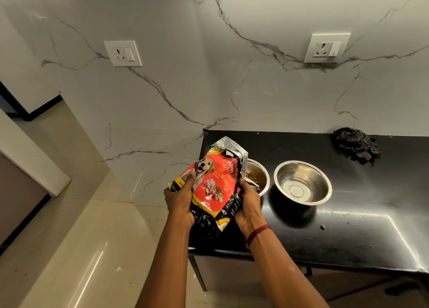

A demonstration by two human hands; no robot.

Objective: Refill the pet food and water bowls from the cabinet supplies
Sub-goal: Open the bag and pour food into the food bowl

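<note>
A red and black puppy food bag [210, 187] is held over the left end of the black counter [348, 233], its torn silver top tilted toward a steel bowl [260, 172]. My left hand [180, 198] grips the bag's left side, and my right hand [249, 203] grips its right side. That bowl holds brown kibble and is partly hidden behind the bag. A second steel bowl [303, 182] stands just to its right, with no kibble in it; I cannot tell whether it holds water.
A crumpled dark checked cloth [356, 144] lies at the back right of the counter. A few stray kibble bits [322, 227] sit on the counter. The marble wall behind carries two socket plates [122, 53]. Glossy beige floor [97, 249] lies to the left.
</note>
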